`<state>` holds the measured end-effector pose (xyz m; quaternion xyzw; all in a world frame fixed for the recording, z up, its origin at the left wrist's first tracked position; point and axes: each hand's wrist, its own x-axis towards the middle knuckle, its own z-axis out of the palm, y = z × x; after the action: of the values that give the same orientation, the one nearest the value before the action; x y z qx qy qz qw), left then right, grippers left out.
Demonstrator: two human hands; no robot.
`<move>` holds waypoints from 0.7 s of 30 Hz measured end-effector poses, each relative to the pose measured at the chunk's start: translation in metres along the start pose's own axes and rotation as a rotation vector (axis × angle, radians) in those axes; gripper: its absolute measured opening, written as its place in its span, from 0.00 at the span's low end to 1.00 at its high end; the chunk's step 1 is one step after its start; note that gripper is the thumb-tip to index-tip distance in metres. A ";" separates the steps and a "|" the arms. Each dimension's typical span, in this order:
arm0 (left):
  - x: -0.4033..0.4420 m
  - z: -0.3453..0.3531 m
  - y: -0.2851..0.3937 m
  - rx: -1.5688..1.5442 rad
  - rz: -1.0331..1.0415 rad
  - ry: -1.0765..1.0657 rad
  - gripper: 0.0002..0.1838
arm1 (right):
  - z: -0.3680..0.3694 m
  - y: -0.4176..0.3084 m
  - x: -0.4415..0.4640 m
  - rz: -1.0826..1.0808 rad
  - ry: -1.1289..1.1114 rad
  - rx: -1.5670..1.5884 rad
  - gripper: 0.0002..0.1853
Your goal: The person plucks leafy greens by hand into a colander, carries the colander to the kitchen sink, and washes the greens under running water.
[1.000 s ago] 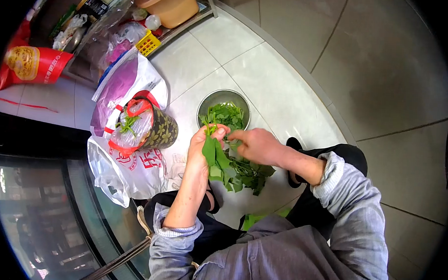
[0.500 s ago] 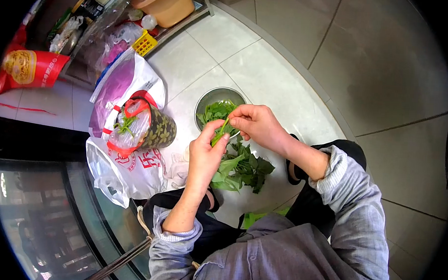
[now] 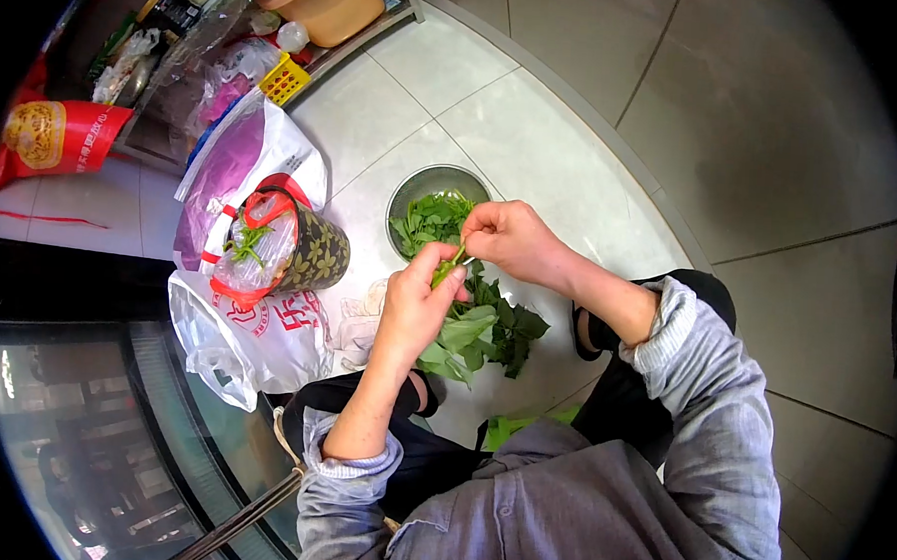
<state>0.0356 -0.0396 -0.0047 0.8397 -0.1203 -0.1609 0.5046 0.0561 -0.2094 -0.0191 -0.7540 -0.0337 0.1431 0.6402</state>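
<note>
My left hand [image 3: 420, 297] is closed on a green leafy stem [image 3: 447, 267], pinched between thumb and fingers. At the stem's upper end, my right hand [image 3: 510, 238] pinches it with thumb and forefinger. Just beyond the hands stands a metal mesh colander [image 3: 410, 190] on the floor, holding picked greens [image 3: 429, 219]. Beneath and nearer to me lies a heap of loose leafy greens [image 3: 496, 332] on the tiles. The hands partly cover the colander's near rim and the top of the heap.
To the left stands a patterned bin [image 3: 319, 257] lined with a plastic bag, with some green scraps on top. White plastic bags [image 3: 255, 347] lie around it. A shelf with a peach basin [image 3: 325, 4] and a yellow basket [image 3: 284, 80] stands at upper left.
My right hand has shifted slightly left and its grip is tighter on the stem's end. The stem between the hands is tilted a little differently. The view has moved slightly.
</note>
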 end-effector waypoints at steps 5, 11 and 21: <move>0.007 -0.006 -0.010 -0.571 -0.170 -0.138 0.09 | 0.002 -0.015 -0.006 0.115 -0.032 0.271 0.04; 0.012 -0.003 -0.012 -0.661 -0.182 0.063 0.11 | 0.008 0.001 -0.001 0.141 -0.125 0.267 0.04; 0.070 0.016 -0.167 -0.820 -0.413 0.458 0.09 | 0.006 0.098 0.025 0.455 0.060 0.328 0.05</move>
<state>0.0998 -0.0009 -0.1696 0.5926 0.2348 -0.1032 0.7636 0.0652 -0.2157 -0.1199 -0.6326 0.1791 0.2643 0.7057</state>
